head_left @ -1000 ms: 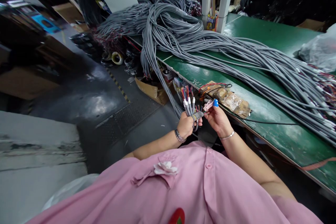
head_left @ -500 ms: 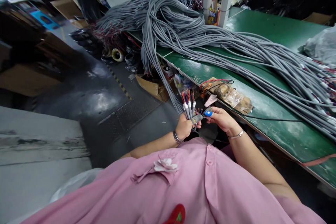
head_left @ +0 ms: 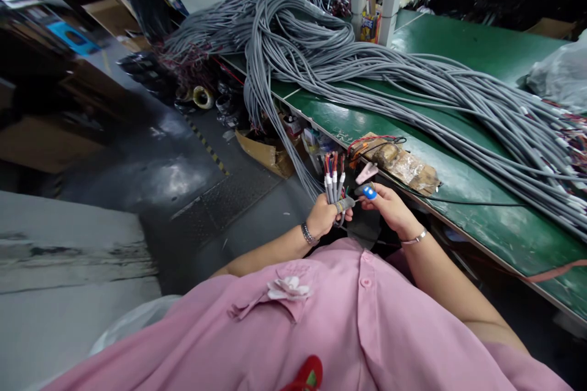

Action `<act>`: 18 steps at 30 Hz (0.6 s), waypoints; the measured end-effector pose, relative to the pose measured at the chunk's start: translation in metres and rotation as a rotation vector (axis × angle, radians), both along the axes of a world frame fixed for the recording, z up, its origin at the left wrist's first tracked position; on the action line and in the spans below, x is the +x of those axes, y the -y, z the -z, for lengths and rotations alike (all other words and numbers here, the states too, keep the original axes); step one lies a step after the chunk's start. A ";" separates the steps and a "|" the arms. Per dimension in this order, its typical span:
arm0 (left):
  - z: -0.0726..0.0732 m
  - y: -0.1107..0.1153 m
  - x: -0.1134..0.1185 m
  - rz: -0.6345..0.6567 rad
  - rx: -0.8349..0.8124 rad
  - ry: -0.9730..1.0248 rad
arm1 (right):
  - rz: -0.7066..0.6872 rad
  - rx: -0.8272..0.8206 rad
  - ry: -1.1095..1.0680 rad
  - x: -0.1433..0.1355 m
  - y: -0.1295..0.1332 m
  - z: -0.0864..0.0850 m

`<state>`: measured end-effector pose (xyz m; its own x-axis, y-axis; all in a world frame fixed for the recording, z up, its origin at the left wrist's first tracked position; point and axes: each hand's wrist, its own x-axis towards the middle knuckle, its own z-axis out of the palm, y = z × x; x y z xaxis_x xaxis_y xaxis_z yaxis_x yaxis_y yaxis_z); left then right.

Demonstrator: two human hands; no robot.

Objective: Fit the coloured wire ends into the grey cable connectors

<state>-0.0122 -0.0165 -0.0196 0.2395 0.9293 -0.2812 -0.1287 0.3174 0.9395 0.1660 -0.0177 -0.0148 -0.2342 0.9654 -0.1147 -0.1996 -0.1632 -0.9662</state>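
My left hand [head_left: 321, 219] is wrapped round several grey cables [head_left: 334, 189], whose ends stand up with white bands and bare coloured wires. A grey cover sits on its thumb. Just to the right, my right hand [head_left: 389, 208] is closed in a pinch close to the left thumb tip. One of its fingers wears a grey cover, and a blue piece [head_left: 369, 192] is on its thumb. Whatever lies between those fingertips is too small to make out. From the left hand the cables run up to the large heap of grey cables [head_left: 307, 43] on the bench.
The green bench [head_left: 458, 36] runs along the right, its edge close to my right arm. A taped wooden block [head_left: 403, 165] with a black cord lies near that edge. Below stands an open cardboard box [head_left: 261, 151]. A white cabinet [head_left: 68, 244] is at left.
My right hand has drawn slightly away from the left hand, and its grey-covered finger now shows. The held cable ends have shifted a little to the right.
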 end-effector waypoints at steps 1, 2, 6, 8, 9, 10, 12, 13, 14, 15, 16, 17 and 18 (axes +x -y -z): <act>0.001 -0.001 0.001 -0.034 -0.003 0.024 | -0.006 -0.024 -0.023 0.000 0.002 0.002; 0.001 -0.001 0.002 -0.061 -0.003 0.044 | -0.005 -0.039 -0.042 -0.002 0.005 0.005; 0.004 -0.001 0.005 -0.105 0.016 0.084 | 0.144 -0.001 -0.054 -0.017 0.014 0.013; 0.004 0.000 0.005 -0.089 0.026 0.091 | 0.211 0.035 -0.033 -0.024 0.015 0.014; 0.004 0.000 0.004 -0.070 0.023 0.090 | 0.215 0.045 -0.033 -0.027 0.014 0.013; 0.003 0.001 0.003 -0.044 0.016 0.084 | 0.197 0.047 -0.043 -0.029 0.013 0.011; 0.002 0.002 0.002 0.020 0.006 0.056 | 0.127 0.032 -0.086 -0.031 0.012 0.006; 0.002 0.003 0.001 0.049 0.010 0.036 | 0.093 0.020 -0.111 -0.032 0.011 0.004; 0.001 0.003 0.001 0.071 0.020 0.016 | 0.069 0.008 -0.130 -0.033 0.010 0.002; 0.001 0.004 0.001 0.081 0.033 0.000 | 0.054 -0.001 -0.141 -0.034 0.009 0.000; 0.001 0.004 0.001 0.076 0.042 -0.010 | 0.048 -0.008 -0.144 -0.034 0.008 -0.001; 0.002 0.004 0.001 0.062 0.048 -0.011 | 0.047 -0.013 -0.141 -0.034 0.007 -0.002; 0.002 0.004 0.002 0.040 0.050 -0.003 | 0.049 -0.013 -0.131 -0.033 0.006 -0.002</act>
